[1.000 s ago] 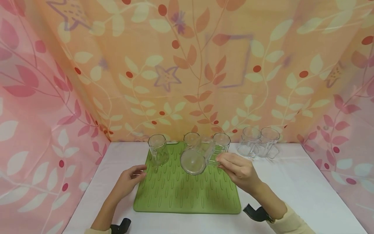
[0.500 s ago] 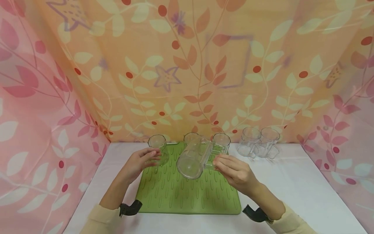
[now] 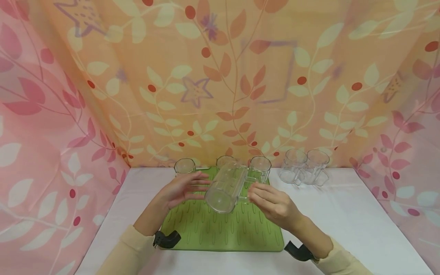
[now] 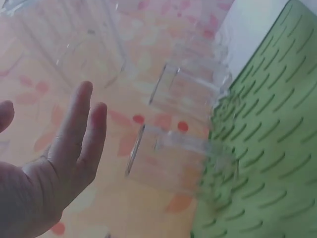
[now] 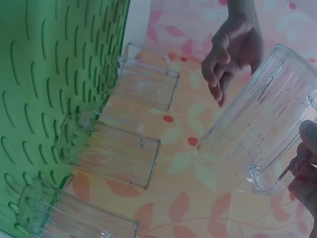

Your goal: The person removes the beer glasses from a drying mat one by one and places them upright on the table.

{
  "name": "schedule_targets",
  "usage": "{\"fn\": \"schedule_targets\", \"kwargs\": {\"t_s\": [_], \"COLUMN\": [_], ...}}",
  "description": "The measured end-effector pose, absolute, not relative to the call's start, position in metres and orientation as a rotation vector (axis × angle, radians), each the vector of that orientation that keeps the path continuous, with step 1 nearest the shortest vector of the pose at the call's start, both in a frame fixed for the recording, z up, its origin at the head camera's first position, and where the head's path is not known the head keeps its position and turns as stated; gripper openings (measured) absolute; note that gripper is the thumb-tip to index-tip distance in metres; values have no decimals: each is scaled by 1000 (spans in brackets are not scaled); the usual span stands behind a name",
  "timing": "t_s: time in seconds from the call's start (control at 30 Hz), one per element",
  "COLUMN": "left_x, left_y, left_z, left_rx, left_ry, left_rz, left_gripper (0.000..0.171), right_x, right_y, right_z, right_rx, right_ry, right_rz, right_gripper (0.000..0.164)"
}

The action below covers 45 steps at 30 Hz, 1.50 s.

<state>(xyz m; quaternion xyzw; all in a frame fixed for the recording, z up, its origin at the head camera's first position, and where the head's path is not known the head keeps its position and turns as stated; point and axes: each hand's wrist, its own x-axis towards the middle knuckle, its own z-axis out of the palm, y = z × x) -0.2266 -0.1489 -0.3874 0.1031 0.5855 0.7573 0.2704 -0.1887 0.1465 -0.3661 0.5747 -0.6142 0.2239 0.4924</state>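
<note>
My right hand grips the handle of a clear glass mug, held tilted above the green mat with its base toward me. In the right wrist view the fingers wrap the handle of this mug. Close to the mug's left side, my left hand has its fingers extended and holds nothing. The left wrist view shows a gap between that hand and the mug. Three more glass mugs stand upright along the mat's back edge: left, middle and right.
Two further glass mugs, one beside the other, stand on the white tablecloth right of the mat. A patterned orange curtain closes off the back, with pink curtains on both sides.
My left hand has moved right and slightly up, from the mat's left edge to beside the held mug. The mug has shifted a little left and tilted further, its handle still in my right hand.
</note>
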Motion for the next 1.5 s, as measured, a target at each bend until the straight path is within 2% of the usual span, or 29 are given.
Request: {"fn": "schedule_targets", "kwargs": {"t_s": [0.13, 0.37, 0.83, 1.2, 1.5], "left_x": [-228, -229, -226, -227, -226], "left_y": [-135, -117, -103, -107, -106], "left_z": [-386, -387, -394, -395, -395], "left_rx": [271, 225, 191, 177, 195], "left_ry": [1563, 1388, 1426, 1421, 1394], "left_rz": [2002, 2014, 1879, 1912, 1968], "left_gripper": [58, 50, 72, 71, 61], "right_x": [-189, -189, -187, -186, -189], "right_y": [145, 144, 142, 138, 142], "right_z": [-368, -372, -378, -380, -386], "right_rx": [1403, 1397, 1404, 1396, 1409], "right_ry": [-1475, -1458, -1473, -1524, -1625], "right_rz": [514, 434, 351, 363, 427], "right_gripper": [17, 19, 23, 22, 18]}}
